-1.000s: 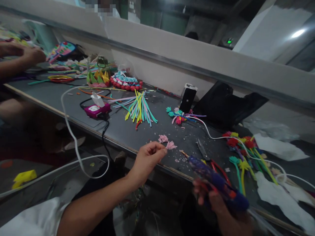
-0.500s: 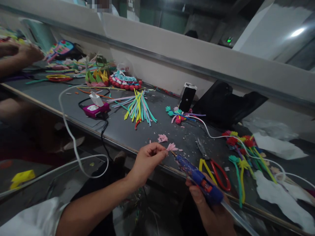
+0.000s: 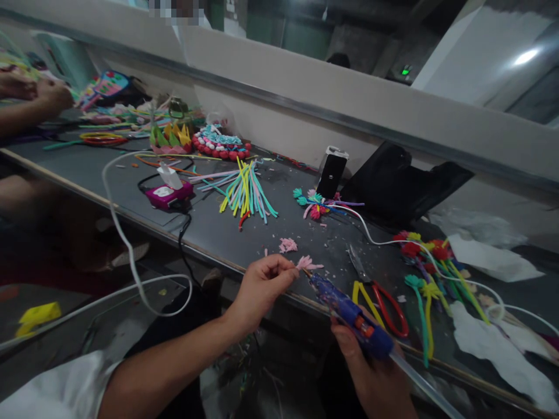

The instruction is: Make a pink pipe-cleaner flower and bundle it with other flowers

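Observation:
My left hand point(image 3: 262, 287) pinches a small pink fringed flower piece point(image 3: 304, 263) just above the near edge of the dark worktable point(image 3: 227, 233). My right hand point(image 3: 371, 372) grips a blue glue gun point(image 3: 349, 311), with a clear glue stick trailing from its back. The gun's nozzle tip touches the pink piece. A second pink fringed piece point(image 3: 287, 245) lies on the table just beyond.
Scissors with yellow and red handles point(image 3: 375, 291) lie right of the gun. Coloured strips point(image 3: 247, 192), finished flower stems point(image 3: 430, 273), a phone point(image 3: 331, 173), a black bag point(image 3: 397, 186), a pink charger box point(image 3: 168, 195) and white cables sit on the table. Another person's hands point(image 3: 35, 96) work at far left.
My right hand brought the glue gun up and left, from below the table edge to the pink piece, uncovering the scissors. The left hand stayed almost still.

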`<action>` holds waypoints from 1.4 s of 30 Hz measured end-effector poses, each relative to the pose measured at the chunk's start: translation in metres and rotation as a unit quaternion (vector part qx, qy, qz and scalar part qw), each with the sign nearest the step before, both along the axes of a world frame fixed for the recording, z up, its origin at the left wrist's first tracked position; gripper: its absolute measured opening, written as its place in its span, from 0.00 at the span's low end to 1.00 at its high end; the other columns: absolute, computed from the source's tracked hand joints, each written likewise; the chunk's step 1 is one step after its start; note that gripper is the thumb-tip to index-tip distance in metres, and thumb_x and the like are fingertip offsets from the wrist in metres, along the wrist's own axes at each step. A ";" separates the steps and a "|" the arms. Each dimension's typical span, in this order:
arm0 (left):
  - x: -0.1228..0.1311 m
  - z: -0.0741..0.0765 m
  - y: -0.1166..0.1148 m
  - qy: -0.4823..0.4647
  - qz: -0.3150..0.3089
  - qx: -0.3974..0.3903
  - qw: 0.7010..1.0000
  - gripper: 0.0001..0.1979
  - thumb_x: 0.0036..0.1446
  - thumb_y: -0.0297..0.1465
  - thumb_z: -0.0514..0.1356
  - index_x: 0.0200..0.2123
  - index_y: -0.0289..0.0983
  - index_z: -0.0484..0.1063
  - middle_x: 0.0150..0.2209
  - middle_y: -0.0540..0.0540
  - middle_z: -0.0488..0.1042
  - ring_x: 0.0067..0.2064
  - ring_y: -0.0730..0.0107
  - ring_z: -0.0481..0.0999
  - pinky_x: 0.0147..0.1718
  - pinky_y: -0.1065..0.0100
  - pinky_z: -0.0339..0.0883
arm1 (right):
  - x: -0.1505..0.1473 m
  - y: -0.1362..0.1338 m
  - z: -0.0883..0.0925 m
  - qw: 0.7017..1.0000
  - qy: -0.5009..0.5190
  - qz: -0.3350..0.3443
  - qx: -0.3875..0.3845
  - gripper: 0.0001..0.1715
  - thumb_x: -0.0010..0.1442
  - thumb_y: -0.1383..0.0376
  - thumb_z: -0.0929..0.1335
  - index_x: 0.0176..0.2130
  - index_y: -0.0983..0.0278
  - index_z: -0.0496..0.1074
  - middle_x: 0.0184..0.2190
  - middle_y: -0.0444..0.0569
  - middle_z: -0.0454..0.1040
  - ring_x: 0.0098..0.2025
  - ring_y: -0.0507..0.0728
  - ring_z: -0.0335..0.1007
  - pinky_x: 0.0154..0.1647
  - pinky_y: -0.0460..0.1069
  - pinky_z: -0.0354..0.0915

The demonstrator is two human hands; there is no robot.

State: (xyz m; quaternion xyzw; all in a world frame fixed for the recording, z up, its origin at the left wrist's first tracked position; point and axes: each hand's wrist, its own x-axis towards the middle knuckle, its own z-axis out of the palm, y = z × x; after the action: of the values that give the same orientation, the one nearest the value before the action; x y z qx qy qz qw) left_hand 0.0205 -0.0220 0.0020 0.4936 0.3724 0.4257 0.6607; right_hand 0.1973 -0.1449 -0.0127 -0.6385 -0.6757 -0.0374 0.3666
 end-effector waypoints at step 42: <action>-0.001 0.001 0.000 0.012 0.004 0.000 1.000 0.12 0.49 0.38 0.65 0.26 0.35 0.72 0.20 0.55 0.59 0.22 0.79 0.53 0.21 0.73 0.45 | 0.013 -0.006 -0.024 0.997 -0.068 -0.043 0.020 0.23 0.60 0.48 0.66 0.42 0.63 0.76 0.37 0.54 0.81 0.37 0.61 0.79 0.36 0.52 0.75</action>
State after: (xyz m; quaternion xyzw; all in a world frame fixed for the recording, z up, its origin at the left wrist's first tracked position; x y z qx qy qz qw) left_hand 0.0200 -0.0219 0.0029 0.4972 0.3820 0.4221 0.6547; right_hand 0.2102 -0.1510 -0.0363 -0.6554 -0.6703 -0.1102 0.3302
